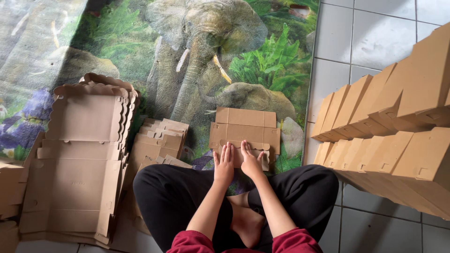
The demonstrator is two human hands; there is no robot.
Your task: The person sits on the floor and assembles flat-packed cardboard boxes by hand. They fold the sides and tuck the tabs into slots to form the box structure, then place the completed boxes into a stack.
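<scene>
pressing down with both palms, fingers flat and close together, gripping nothing: left hand (224, 165) and right hand (251, 160) side by side on the near flap of a flat brown cardboard sheet (244, 127). looks like creasing or flattening the first fold of a box; next likely calling for sliding fingertips under the side flaps just beyond and lifting them upright. lying directly under and ahead of the fingertips on the elephant mat (197, 56), still unfolded, score lines showing, scalloped edge at the near flap. further left of the fingers, small stack of flat sheets (161, 140), then a large stack of flat sheets (84, 154). well right of the fingers, rows of folded boxes (389, 136) on the tiled floor (375, 42).
</scene>
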